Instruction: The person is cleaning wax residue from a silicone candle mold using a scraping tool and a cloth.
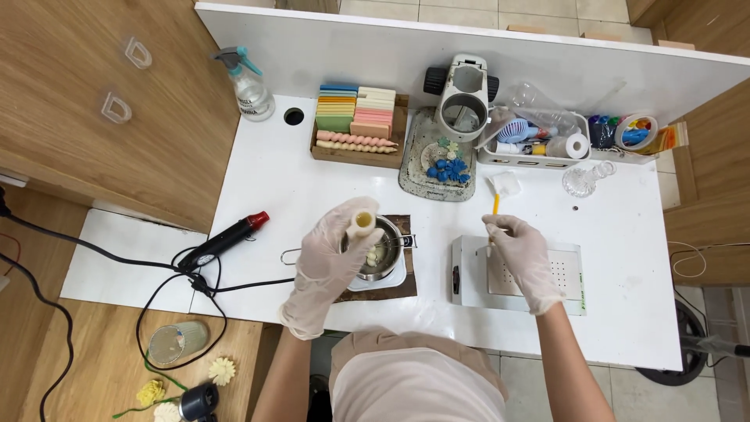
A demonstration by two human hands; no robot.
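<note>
**Candle over the pot, brush in my other hand**

My left hand (326,262), gloved, is wrapped round a cream pillar candle (362,225) – fingers closed on its lower part, top end poking out, held tilted over the small steel pot (383,252). The pot sits on a white base on a dark mat near the front edge of the bench (266,168), its wire handle pointing left.

My right hand (525,258), also gloved, pinches a thin yellow-handled brush (494,209) – fingers shut on the handle, white tip end up toward the back. It hovers over the white perforated box (570,270) at the front edge, right of the pot.

Back edge, left to right: spray bottle (248,87), wooden tray of coloured wax sheets (355,113) w/ twisted candles in front, a speckled tray (418,168) w/ small blue pieces, a white basket of bits (539,160). A black heat gun w/ red nozzle (228,237) lies at the bench's left edge, cable trailing off.
</note>
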